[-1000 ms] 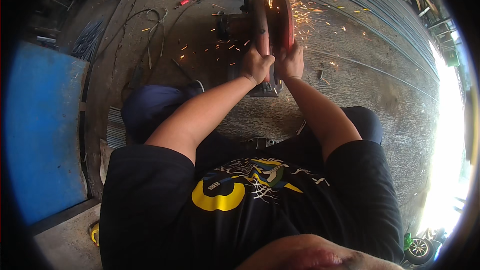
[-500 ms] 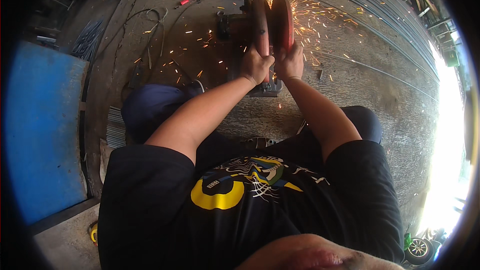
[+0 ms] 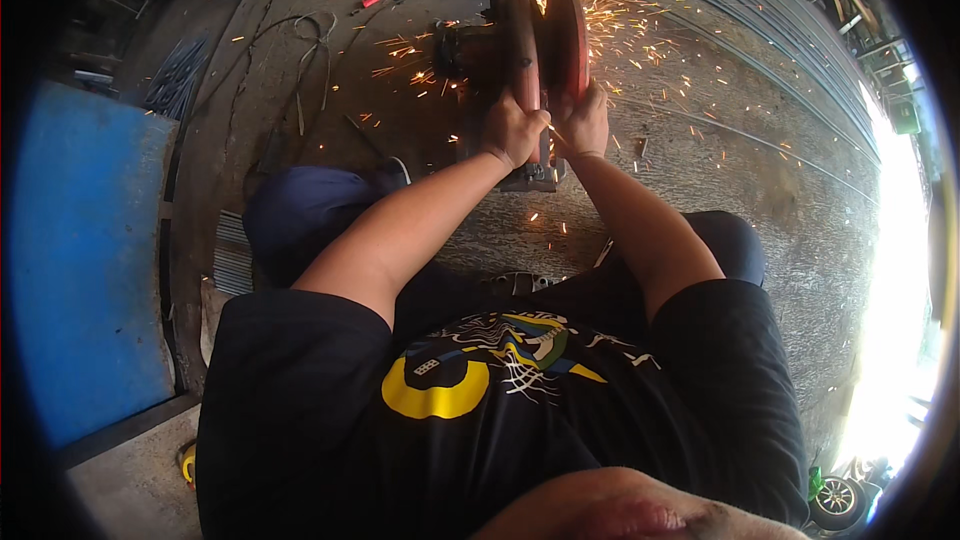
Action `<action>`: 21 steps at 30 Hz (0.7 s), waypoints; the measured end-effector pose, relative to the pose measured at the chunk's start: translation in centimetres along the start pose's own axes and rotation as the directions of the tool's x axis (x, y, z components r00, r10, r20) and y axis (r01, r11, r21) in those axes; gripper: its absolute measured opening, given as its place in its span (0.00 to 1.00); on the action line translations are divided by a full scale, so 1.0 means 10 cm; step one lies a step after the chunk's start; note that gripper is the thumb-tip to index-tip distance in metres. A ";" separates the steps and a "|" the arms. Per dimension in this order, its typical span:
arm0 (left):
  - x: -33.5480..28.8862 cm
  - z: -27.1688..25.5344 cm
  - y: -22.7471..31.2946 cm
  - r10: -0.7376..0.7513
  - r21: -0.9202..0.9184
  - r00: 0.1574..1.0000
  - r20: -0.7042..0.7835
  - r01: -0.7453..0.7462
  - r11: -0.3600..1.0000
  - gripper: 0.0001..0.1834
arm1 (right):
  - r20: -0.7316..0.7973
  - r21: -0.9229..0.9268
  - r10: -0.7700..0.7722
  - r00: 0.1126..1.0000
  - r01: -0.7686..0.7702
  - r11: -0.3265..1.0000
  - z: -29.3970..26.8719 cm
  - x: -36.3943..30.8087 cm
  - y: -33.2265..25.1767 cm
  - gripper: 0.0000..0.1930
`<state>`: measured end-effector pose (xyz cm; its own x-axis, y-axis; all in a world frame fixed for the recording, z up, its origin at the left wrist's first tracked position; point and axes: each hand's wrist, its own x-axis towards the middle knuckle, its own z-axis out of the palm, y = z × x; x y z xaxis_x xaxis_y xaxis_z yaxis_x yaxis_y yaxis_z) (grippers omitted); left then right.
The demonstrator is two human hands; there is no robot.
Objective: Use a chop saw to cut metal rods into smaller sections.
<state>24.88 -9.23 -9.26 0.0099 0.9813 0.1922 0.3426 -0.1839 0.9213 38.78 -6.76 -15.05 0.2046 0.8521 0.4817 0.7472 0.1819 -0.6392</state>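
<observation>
partly hidden, left fingers (image 3: 510,118) gripping red handle (image 3: 521,45), right fingers (image 3: 594,106) at red guard (image 3: 569,35), hold unclear

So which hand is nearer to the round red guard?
Right. The right hand is at the near edge of the round red guard; the left hand is to its left, closed around the long handle.

Glare (image 3: 900,290) blows out R side, dimmer o/w.
</observation>
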 end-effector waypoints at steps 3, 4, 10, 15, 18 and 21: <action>-0.01 -0.03 0.07 -0.023 -0.023 1.000 0.020 0.023 0.999 0.28 | 0.007 -0.009 0.011 1.000 -0.011 1.000 0.00 -0.01 0.00 0.27; -0.02 -0.04 0.10 -0.064 0.004 0.997 0.036 0.064 0.998 0.28 | 0.016 -0.026 0.029 0.999 -0.028 0.999 0.00 -0.01 0.00 0.27; -0.05 -0.04 0.12 -0.027 0.016 1.000 0.012 0.027 1.000 0.27 | 0.007 -0.021 0.017 1.000 -0.016 1.000 0.00 -0.03 0.01 0.27; -0.01 0.02 -0.04 0.018 -0.070 1.000 -0.011 -0.018 0.997 0.27 | 0.015 -0.027 0.011 1.000 -0.011 1.000 0.01 -0.02 0.02 0.27; 0.00 0.03 -0.11 0.070 -0.032 0.997 -0.019 -0.071 0.997 0.27 | 0.003 -0.023 0.001 1.000 -0.001 1.000 0.01 -0.03 0.01 0.27; 0.00 0.03 -0.11 0.006 0.025 1.000 0.013 -0.007 1.000 0.27 | -0.011 -0.026 0.005 1.000 -0.005 1.000 0.00 -0.02 0.00 0.27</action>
<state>24.76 -8.99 -10.35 0.0246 0.9808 0.1935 0.3659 -0.1890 0.9113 38.70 -6.93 -15.17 0.2151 0.8477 0.4849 0.7624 0.1645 -0.6258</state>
